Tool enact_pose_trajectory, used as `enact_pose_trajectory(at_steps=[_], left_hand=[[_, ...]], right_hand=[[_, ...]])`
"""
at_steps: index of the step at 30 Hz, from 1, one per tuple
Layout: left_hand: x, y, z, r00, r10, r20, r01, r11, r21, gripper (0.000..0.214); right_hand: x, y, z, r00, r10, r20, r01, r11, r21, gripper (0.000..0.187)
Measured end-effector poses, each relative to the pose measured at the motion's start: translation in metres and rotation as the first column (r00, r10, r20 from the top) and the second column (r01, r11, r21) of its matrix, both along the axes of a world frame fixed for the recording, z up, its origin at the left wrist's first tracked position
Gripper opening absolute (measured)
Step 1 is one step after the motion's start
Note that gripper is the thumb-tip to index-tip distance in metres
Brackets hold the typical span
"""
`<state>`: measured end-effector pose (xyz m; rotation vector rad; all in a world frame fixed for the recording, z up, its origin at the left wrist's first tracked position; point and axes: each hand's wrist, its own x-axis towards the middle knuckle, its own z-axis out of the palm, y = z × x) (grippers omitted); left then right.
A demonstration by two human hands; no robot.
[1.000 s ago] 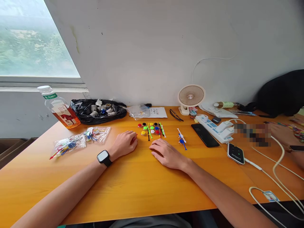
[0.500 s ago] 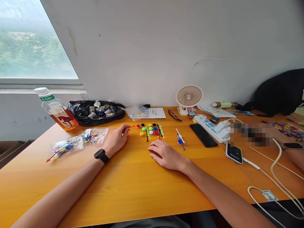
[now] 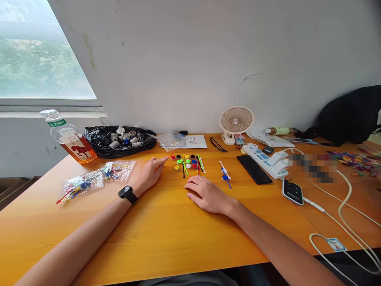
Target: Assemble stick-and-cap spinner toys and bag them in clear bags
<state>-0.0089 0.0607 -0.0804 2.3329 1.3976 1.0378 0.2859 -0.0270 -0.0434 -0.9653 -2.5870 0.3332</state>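
Observation:
My left hand (image 3: 151, 171), with a black watch on the wrist, pinches a thin red plastic stick (image 3: 170, 154) that shows only at the fingertips. Just beyond it are small coloured plastic discs, among them a red disc (image 3: 173, 157) and a yellow disc (image 3: 177, 167). Several thin sticks lie between and beside them, such as a lime-green stick (image 3: 184, 163) and a white-green stick (image 3: 201, 163). My right hand (image 3: 208, 194) rests on the table below these sticks, fingers stretched and holding nothing visible. To its right lie a white stick piece (image 3: 225, 170) and a blue stick piece (image 3: 228, 182).
Clear bags of plastic parts (image 3: 81, 186) lie left, below a drink bottle (image 3: 71, 139) and a black plastic bag (image 3: 119, 141). A small fan (image 3: 237, 120), phone (image 3: 254, 169), power strip (image 3: 262, 159) and cables are right. Another person's blurred hand (image 3: 370, 167) is at the far right.
My left fingers have stretched forward and right, tilting the red stick upward near the red disc. My right hand stays put. The other person's hand at far right has moved.

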Motion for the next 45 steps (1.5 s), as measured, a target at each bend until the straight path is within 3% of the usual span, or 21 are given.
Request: enact_pose_trajectory(at_steps=[6, 35, 42, 45], left_hand=[[0.0, 0.0, -0.002, 0.998, 0.002, -0.069, -0.004, 1.0, -0.023, 0.045], [0.002, -0.006, 0.0, 0.996, -0.038, -0.086, 0.046, 0.994, 0.097, 0.039], [-0.003, -0.018, 0.014, 0.958, 0.236, -0.164, -0.194, 0.952, 0.237, 0.024], [-0.005, -0.024, 0.021, 0.953, 0.225, -0.204, -0.177, 0.957, 0.228, 0.022]], right_hand=[[0.001, 0.0, -0.002, 1.0, 0.002, 0.0, -0.002, 1.0, 0.0, 0.018], [0.001, 0.001, 0.0, 1.0, 0.007, 0.004, -0.007, 1.0, -0.013, 0.021], [0.001, 0.002, -0.002, 1.0, 0.013, 0.0, -0.013, 1.0, -0.01, 0.021], [0.001, 0.002, -0.002, 1.0, 0.013, 0.004, -0.013, 1.0, -0.008, 0.021]])
